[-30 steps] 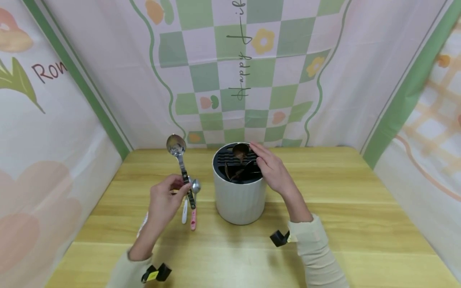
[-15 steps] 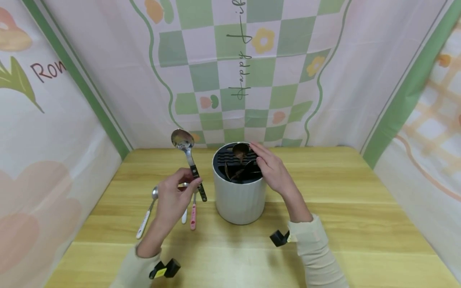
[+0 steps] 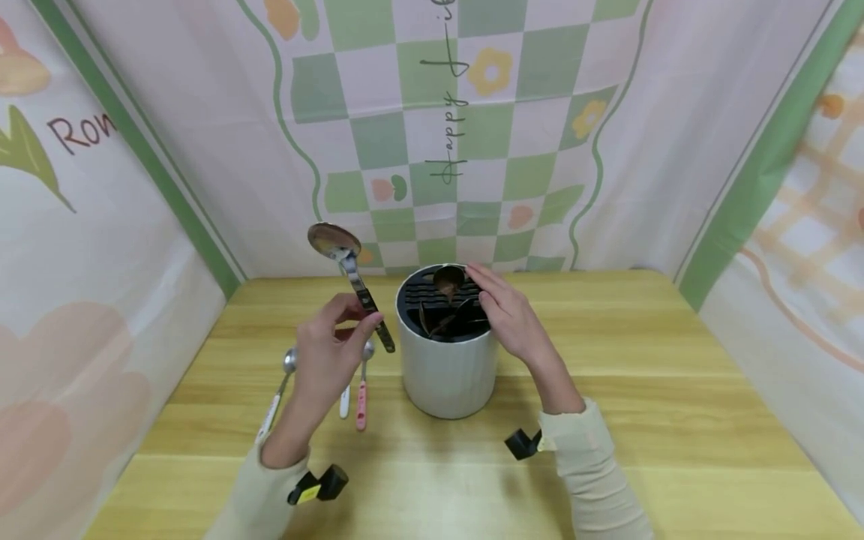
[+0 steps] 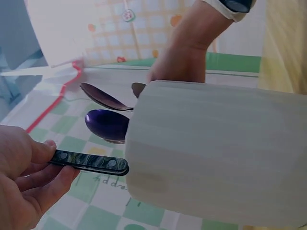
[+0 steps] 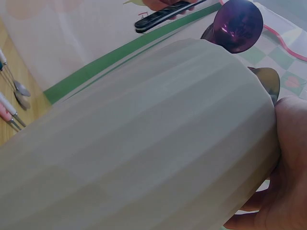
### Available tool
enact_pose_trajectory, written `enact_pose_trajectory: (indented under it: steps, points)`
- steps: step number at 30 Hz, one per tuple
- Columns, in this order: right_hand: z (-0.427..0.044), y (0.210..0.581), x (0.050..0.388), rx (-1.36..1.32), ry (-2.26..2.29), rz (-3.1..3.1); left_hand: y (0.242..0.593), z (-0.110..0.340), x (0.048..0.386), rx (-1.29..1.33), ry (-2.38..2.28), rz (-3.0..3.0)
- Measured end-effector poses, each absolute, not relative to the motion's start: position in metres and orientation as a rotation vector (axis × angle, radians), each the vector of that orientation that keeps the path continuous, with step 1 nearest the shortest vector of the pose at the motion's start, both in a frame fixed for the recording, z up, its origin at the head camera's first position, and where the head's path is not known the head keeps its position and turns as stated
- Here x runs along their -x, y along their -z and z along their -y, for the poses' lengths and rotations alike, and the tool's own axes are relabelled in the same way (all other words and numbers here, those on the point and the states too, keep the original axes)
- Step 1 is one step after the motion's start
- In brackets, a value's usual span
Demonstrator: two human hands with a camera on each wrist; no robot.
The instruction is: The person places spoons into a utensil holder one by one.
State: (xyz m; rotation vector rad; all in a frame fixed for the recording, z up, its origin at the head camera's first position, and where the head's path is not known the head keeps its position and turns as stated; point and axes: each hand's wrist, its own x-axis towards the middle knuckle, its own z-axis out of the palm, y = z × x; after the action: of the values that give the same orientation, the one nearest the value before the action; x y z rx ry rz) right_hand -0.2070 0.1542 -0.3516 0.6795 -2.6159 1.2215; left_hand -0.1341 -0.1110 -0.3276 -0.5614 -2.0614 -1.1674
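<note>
My left hand [image 3: 331, 341] pinches a metal spoon [image 3: 335, 241] by its dark, marbled handle [image 4: 91, 162]. The spoon's bowl points up and to the left, and the handle's end hangs just left of a white ribbed utensil holder [image 3: 448, 379]. Against the holder's right rim rests my right hand [image 3: 509, 315], its fingers extended along the edge. Several spoons stick up from the holder's black slotted top [image 3: 415, 294]; one has a purple-looking bowl [image 5: 238, 25] in the right wrist view. Their handles are hidden inside.
On the wooden table [image 3: 432, 480], left of the holder, lie a pink-handled utensil [image 3: 361, 405], a white-handled one [image 3: 344, 403] partly behind my left hand, and a white-handled spoon [image 3: 270, 416] by my left forearm. Patterned cloth [image 3: 432, 135] surrounds the table.
My left hand has moved right and upward with the spoon, bringing the handle's end closer to the holder. My right hand has stayed at the rim.
</note>
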Motion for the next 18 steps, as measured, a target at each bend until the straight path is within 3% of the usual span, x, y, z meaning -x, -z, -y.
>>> enact_pose_trajectory:
  steps: [18]
  points:
    - [-0.154, 0.352, 0.208, -0.674, -1.241, 2.613, 0.305, 0.091, 0.154, 0.614, 1.159, 1.995]
